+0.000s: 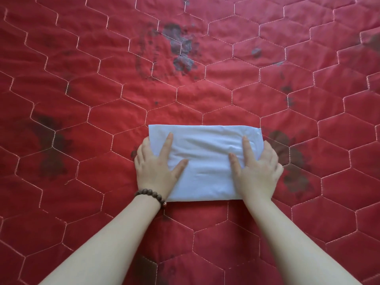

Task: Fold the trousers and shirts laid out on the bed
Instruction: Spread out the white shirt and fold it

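A pale blue garment lies folded into a compact rectangle on the red quilted bed cover. My left hand rests on its left end, thumb and forefinger on top, the other fingers wrapped around the edge. My right hand mirrors it on the right end, forefinger and thumb flat on the cloth, the remaining fingers curled over the side. Both hands clasp the bundle at its ends. Which kind of garment it is cannot be told from the fold.
The bed cover fills the whole view, stitched in pale hexagons with dark flower prints. A brown bead bracelet sits on my left wrist. No other garment is in sight.
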The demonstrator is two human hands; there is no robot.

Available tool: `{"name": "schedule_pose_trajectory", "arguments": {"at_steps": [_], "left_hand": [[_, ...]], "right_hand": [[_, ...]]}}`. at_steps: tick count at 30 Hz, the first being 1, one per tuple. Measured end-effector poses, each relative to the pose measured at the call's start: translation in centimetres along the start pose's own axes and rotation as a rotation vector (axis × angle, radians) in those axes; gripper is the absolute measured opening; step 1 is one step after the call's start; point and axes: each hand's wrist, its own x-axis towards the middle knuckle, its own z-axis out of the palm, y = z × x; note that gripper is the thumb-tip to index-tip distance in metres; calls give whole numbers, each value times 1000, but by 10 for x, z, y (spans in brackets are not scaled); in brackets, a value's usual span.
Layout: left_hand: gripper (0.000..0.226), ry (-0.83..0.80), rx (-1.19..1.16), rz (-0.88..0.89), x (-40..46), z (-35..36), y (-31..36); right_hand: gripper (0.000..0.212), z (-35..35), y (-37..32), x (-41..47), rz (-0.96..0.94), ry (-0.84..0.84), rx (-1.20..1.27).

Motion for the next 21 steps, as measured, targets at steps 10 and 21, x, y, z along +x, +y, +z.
{"name": "schedule_pose_trajectory", "arguments": {"at_steps": [10,21], "left_hand": [[65,-202,-404,-38,-4,-15,-16],[57,-105,-327,60,-88,-60,6]], "right_hand": [[57,-24,35,0,-4,-333,384],[53,-78,62,-93,31,-164,434]]}}
